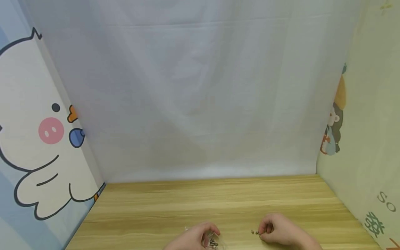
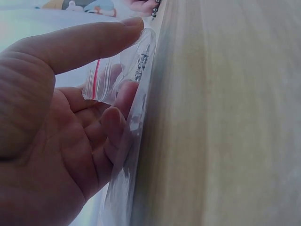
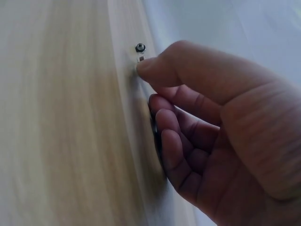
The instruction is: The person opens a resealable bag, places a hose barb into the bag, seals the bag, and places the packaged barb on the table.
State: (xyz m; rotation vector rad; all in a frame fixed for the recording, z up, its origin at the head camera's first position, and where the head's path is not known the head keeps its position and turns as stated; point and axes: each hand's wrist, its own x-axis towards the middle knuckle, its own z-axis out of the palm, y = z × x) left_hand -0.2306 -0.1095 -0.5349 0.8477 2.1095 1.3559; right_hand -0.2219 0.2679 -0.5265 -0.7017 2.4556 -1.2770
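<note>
In the head view my left hand (image 1: 196,238) is low at the middle, around a small clear zip bag (image 1: 220,246). The left wrist view has the thumb on top of the bag and the fingers below it; a red line runs along its seal. Small metal fasteners (image 2: 142,63) lie inside the bag. To the right, my right hand (image 1: 279,230) rests low over the table, thumb and forefinger pinching a small metal piece (image 3: 142,59) mostly hidden by the thumb tip. Just beyond it stands a small metal nut-like piece (image 3: 140,47).
The wood-grain table (image 1: 200,198) reaches back to a pale hanging cloth (image 1: 200,104). A cartoon-printed panel (image 1: 28,139) borders the left side, and a pale green printed panel (image 1: 368,139) borders the right. A small loose metal piece (image 1: 252,232) lies left of my right fingertips.
</note>
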